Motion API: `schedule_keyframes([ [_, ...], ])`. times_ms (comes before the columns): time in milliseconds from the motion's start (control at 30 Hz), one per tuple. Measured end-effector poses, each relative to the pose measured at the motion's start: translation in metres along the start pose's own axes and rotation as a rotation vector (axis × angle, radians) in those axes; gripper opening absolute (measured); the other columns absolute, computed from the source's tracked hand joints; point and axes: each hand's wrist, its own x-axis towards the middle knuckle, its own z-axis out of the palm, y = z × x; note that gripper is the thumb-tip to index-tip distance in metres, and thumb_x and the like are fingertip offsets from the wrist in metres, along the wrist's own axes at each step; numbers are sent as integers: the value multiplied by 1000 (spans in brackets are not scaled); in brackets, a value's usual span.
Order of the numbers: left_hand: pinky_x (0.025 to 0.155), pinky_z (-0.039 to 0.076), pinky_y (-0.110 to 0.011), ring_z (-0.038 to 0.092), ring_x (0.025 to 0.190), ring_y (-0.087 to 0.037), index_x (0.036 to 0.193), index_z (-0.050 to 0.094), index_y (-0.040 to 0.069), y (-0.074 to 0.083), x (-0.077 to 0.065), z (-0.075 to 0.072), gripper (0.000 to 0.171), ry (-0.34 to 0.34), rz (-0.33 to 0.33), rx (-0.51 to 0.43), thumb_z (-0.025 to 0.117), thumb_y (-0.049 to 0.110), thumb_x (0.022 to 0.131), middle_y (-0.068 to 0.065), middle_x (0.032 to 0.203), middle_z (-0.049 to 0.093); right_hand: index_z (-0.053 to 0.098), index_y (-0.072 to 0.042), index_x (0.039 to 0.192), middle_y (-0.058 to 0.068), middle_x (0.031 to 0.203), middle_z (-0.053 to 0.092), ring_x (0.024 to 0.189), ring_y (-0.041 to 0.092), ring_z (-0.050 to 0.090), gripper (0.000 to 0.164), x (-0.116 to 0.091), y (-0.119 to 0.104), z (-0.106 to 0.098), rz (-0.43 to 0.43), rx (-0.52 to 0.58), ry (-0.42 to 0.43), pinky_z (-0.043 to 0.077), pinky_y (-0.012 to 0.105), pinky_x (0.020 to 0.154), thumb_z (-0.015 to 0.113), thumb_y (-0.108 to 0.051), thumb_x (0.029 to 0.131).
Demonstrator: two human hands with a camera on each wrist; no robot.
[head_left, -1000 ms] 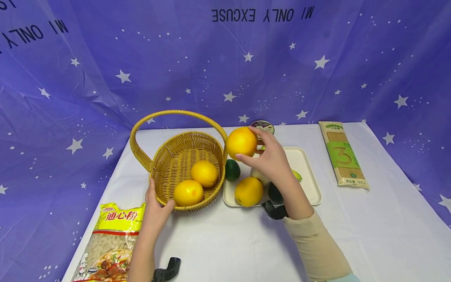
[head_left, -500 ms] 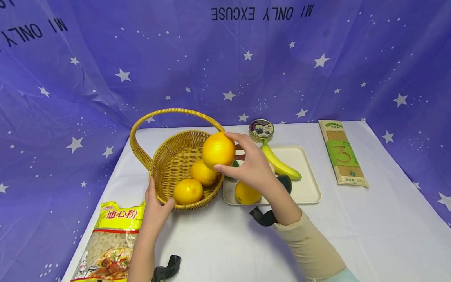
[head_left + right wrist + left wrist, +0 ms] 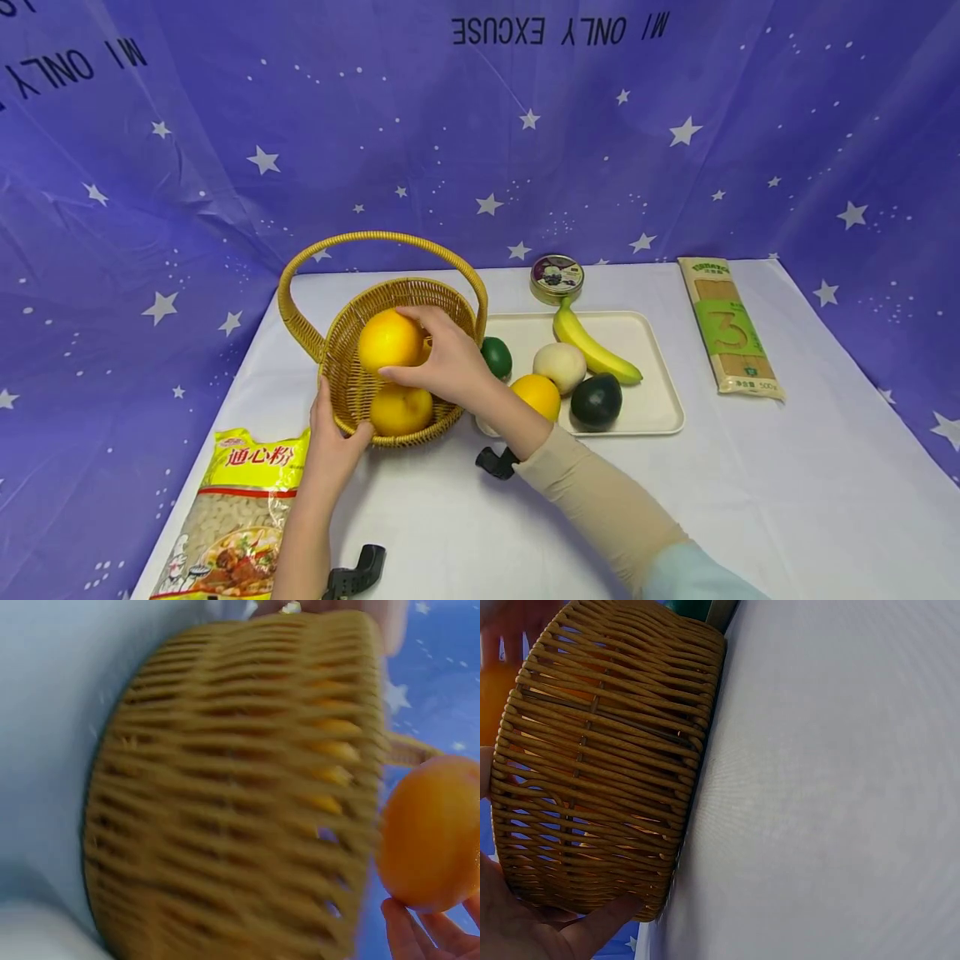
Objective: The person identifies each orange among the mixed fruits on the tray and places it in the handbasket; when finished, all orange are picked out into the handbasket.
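Note:
In the head view my right hand (image 3: 450,362) holds an orange (image 3: 390,342) between thumb and fingers, inside the mouth of a wicker basket (image 3: 408,283). The right wrist view has that orange (image 3: 431,836) above the rim level, fingertips (image 3: 405,930) against it. Another orange (image 3: 402,412) lies at the basket's near side; a further one is mostly hidden behind my right hand. My left hand (image 3: 337,442) grips the basket's near-left rim, its thumb at the edge. From the left wrist, fingers (image 3: 604,922) press the woven side wall.
Right of the basket, a cream tray (image 3: 660,404) bears a banana (image 3: 592,346), a pale round fruit (image 3: 560,367), a dark avocado (image 3: 596,402), a green fruit (image 3: 497,358) and an orange-yellow fruit (image 3: 538,396). Behind stands a tin (image 3: 557,279). Noodles (image 3: 731,329) and a macaroni bag (image 3: 240,517) flank everything.
My right hand has carried the orange leftward from above the tray's left edge into the basket's opening, uncovering the tray's fruit. The left hand and basket have stayed in place.

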Motion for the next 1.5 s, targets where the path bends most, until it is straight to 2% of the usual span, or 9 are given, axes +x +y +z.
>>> schedule_keyframes([
  [200,112,16,-54,10,143,-36,153,-16,19,0,0,0,98,1,6,22,56,17,87,-18,159,-4,50,-23,139,-5,133,51,110,12,55,80,10,-3,27,24,-104,-59,48,32,85,80,-50,71],
  [367,111,17,-53,10,143,-35,153,-16,17,1,0,0,98,1,18,22,57,17,87,-18,159,-4,49,-22,139,-4,133,51,106,12,57,80,14,-6,42,34,-170,-96,49,33,81,78,-54,72],
  [800,111,17,-54,9,143,-36,153,-16,17,0,-2,1,98,-7,9,19,56,17,87,-18,159,-5,49,-23,139,-5,134,50,108,13,57,80,20,0,61,74,-283,-152,49,35,82,73,-60,73],
  [1067,111,17,-54,10,143,-38,153,-15,16,0,-1,3,98,-5,15,12,57,16,86,-20,158,-4,50,-21,140,-6,140,50,124,12,49,72,16,-4,56,30,-280,-223,45,34,95,71,-53,79],
  [1333,110,19,-55,13,142,-40,154,-13,13,-2,-1,2,98,16,34,21,57,15,86,-23,157,0,51,-22,140,-5,139,50,124,13,50,67,8,-18,37,-28,-224,-180,46,32,94,70,-49,82],
  [1500,111,18,-56,12,141,-41,154,-13,12,-2,0,1,96,17,59,28,57,15,88,-25,157,-1,49,-23,141,-7,142,48,130,11,43,66,4,-32,25,-81,-187,-164,40,32,101,68,-49,84],
])
